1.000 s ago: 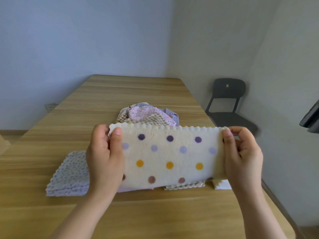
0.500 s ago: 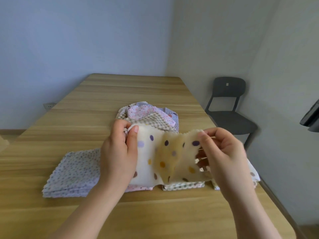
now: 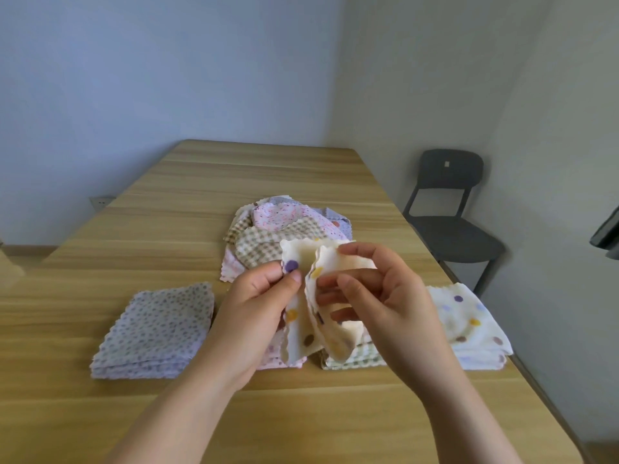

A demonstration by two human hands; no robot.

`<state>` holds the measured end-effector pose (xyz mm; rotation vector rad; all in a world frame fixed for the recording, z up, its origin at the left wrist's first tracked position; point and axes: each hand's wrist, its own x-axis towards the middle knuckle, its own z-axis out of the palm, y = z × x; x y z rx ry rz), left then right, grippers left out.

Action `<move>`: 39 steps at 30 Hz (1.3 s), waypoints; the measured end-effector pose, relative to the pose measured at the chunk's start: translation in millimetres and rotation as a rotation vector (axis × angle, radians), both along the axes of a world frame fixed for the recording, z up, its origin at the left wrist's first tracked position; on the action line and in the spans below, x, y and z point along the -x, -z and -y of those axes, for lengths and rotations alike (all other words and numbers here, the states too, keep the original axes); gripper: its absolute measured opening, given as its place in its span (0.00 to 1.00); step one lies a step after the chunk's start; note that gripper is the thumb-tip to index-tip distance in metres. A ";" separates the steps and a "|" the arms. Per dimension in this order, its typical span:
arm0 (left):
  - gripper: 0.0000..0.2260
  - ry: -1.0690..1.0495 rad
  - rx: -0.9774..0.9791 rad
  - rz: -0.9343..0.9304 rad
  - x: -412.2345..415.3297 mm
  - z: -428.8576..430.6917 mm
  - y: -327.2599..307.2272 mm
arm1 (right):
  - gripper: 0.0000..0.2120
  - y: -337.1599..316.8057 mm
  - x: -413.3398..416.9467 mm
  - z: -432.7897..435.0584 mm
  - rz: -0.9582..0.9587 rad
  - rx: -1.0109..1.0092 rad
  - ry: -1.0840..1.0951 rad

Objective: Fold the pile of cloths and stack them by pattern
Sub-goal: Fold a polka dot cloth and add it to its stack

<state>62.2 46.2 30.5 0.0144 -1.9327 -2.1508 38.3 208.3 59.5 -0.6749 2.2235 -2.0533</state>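
Note:
A cream cloth with coloured dots (image 3: 311,326) hangs folded in the air between my hands. My left hand (image 3: 264,306) pinches its left edge, and my right hand (image 3: 378,296) pinches the other edge close beside it. Behind lies the unfolded pile (image 3: 284,236) of checked, pink-speckled and lilac cloths. A folded lilac speckled stack (image 3: 160,329) sits at the left. A folded cream dotted stack (image 3: 469,326) sits at the right. A green checked stack (image 3: 355,361) and a pink stack (image 3: 274,360) lie partly hidden under my hands.
The wooden table (image 3: 100,262) runs away from me, with its right edge close to the dotted stack. A dark chair (image 3: 452,209) stands off the table's right side by the wall.
The dotted cloth was held stretched wide. My right hand has swung left, bringing its edge over to my left hand, so the cloth now hangs folded in half.

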 end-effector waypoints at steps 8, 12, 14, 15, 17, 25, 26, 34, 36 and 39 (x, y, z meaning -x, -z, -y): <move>0.16 0.031 -0.023 0.061 -3.9 4.5 1.0 | 0.08 -2.3 12.3 0.9 -0.379 -0.325 0.167; 0.10 0.003 0.022 0.064 -1.8 4.5 -0.4 | 0.09 -1.2 20.0 -0.4 -0.477 -0.443 0.249; 0.11 -0.017 0.056 0.092 -1.4 4.1 0.0 | 0.09 -1.6 21.8 0.1 -0.482 -0.484 0.232; 0.11 -0.038 0.075 0.102 -1.2 4.0 0.4 | 0.09 -1.4 22.7 0.3 -0.472 -0.499 0.220; 0.08 -0.058 0.101 0.094 -3.3 3.8 -2.8 | 0.09 0.0 24.3 0.9 -0.455 -0.515 0.221; 0.14 -0.014 0.054 0.130 5.7 5.3 -0.3 | 0.11 -5.2 16.0 8.7 -0.474 -0.420 0.155; 0.13 0.003 0.040 0.130 4.6 4.1 -1.9 | 0.11 -6.1 15.8 10.3 -0.482 -0.418 0.153; 0.13 0.149 -0.031 0.122 -5.3 6.4 -3.1 | 0.12 4.6 23.5 17.8 -0.481 -0.476 0.228; 0.09 0.168 0.031 0.095 -7.5 8.9 -2.9 | 0.12 4.6 23.8 18.0 -0.464 -0.451 0.212; 0.09 0.139 0.007 0.077 -6.9 11.6 1.3 | 0.12 4.1 25.1 11.3 -0.420 -0.418 0.162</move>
